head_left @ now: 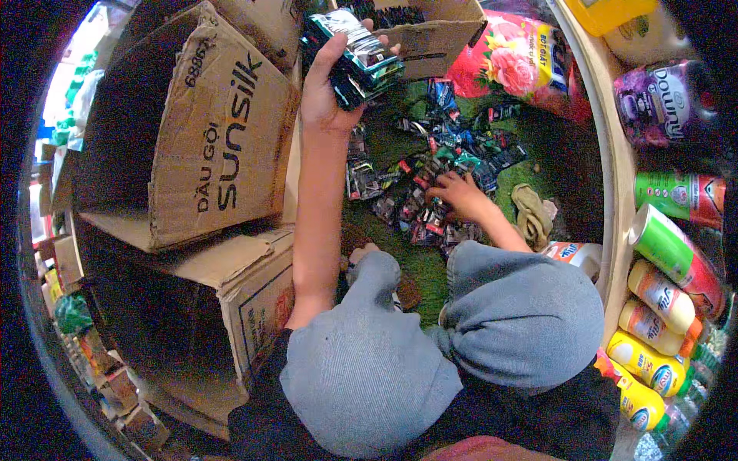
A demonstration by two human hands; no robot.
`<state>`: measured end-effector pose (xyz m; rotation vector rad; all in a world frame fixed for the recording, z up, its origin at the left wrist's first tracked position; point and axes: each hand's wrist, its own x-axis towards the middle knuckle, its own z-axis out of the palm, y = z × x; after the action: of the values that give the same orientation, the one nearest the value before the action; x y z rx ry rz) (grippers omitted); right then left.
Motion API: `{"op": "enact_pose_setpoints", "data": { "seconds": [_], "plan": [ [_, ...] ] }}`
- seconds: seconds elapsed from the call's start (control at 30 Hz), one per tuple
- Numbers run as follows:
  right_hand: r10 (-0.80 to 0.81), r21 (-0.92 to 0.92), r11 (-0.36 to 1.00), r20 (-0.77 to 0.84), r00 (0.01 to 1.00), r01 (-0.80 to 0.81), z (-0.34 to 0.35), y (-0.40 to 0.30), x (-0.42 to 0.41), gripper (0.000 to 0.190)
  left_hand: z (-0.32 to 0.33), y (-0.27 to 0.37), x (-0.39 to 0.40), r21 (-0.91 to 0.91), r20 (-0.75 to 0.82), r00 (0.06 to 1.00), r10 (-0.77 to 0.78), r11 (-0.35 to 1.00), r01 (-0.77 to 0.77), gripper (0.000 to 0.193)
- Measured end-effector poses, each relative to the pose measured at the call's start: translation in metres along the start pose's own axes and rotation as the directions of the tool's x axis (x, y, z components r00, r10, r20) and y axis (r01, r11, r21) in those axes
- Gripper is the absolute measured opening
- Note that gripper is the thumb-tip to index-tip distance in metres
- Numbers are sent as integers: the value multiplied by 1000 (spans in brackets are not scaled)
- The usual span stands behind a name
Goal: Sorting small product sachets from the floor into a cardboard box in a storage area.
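Observation:
My left hand is raised at the top middle, its fingers closed around a stack of dark sachets with silvery and teal faces. Lower down, my right hand reaches into a loose pile of small sachets on the green floor mat; its fingers touch the pile, and whether they grip one cannot be told. An opened cardboard box with dark packets inside stands just beyond the left hand.
Large cardboard boxes line the left. A pink laundry detergent bag lies at the upper right. Along the right, a shelf edge borders bottles and cans. A crumpled olive cloth lies right of the pile, and my knees are below it.

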<state>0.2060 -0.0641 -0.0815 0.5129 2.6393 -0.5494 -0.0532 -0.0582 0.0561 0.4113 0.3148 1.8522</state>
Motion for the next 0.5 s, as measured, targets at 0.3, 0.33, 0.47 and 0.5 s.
{"op": "enact_pose_setpoints", "data": {
  "seconds": [0.3, 0.33, 0.47, 0.5],
  "plan": [
    [50, -20, 998, -86, 995, -51, -17, 23, 9, 31, -2, -2, -3, 75, 124, 985, -122, 991, 113, 48],
    [76, -85, 993, -87, 993, -84, -25, 25, 12, 21, -2, -2, -4, 72, 174, 980, -97, 994, 85, 48],
    [41, -36, 998, -138, 990, -46, -25, 34, 11, 21, -4, -7, -4, 43, 160, 985, -71, 997, 64, 51],
    [50, -35, 998, -142, 989, -55, -10, 36, 13, 21, -1, -8, -2, 38, 170, 984, -60, 998, 54, 52]
  ]
}}
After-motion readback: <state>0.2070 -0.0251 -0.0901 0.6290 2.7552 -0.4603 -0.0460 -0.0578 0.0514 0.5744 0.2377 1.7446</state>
